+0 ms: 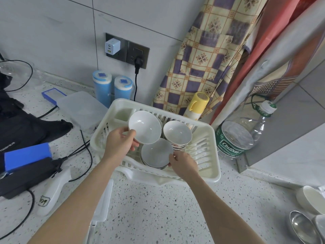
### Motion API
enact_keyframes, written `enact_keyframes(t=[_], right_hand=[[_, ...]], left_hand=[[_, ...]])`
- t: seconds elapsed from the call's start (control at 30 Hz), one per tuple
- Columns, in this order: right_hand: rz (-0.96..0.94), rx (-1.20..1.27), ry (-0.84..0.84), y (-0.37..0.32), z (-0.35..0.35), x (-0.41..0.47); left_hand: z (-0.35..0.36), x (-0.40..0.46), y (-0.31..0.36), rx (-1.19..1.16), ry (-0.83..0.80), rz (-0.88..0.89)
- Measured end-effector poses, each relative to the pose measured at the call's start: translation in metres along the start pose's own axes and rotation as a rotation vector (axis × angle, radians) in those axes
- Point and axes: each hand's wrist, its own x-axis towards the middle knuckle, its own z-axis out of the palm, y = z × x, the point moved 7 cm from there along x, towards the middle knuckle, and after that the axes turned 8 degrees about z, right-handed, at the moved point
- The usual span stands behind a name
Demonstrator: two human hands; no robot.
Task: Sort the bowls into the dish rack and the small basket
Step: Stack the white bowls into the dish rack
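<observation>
While the white dish rack point(207, 166) sits mid-frame on the speckled counter point(158, 208), both hands are inside it. Left hand point(119, 143) is clamped on the rim of a white bowl point(145, 126), thumb over the inner edge, fingers underneath; the bowl is tilted and raised over the rack's upper-left part. Right hand point(182, 164) pinches the right edge of a grey-looking bowl point(156, 153) topping a stack at the rack's near side; how many bowls are under it is hard to tell, only dark rims show. A second stack point(177, 134) of white bowls with a red pattern on the outside stands upright just right of the raised bowl, inside the rack. Behind the rack: yellow-capped bottle point(197, 106), two blue canisters point(112, 87), wall socket point(128, 50) with a black plug. Clear water bottle point(242, 132) stands just right of the rack. Lower right of frame: another white bowl point(311, 199) and metal spoons point(302, 228), well apart from the rack. Left of frame: black cables, blue box point(26, 155).
</observation>
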Motion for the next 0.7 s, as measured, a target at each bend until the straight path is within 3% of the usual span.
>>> enact_keyframes(t=[0.4, 0.7], right_hand=[[0.009, 0.026, 0.018, 0.005, 0.003, 0.003], [-0.113, 0.091, 0.119, -0.002, -0.007, -0.012]], left_hand=[[0.0, 0.0, -0.001, -0.009, -0.028, 0.01], [-0.001, -0.001, -0.001, -0.001, -0.03, 0.004]])
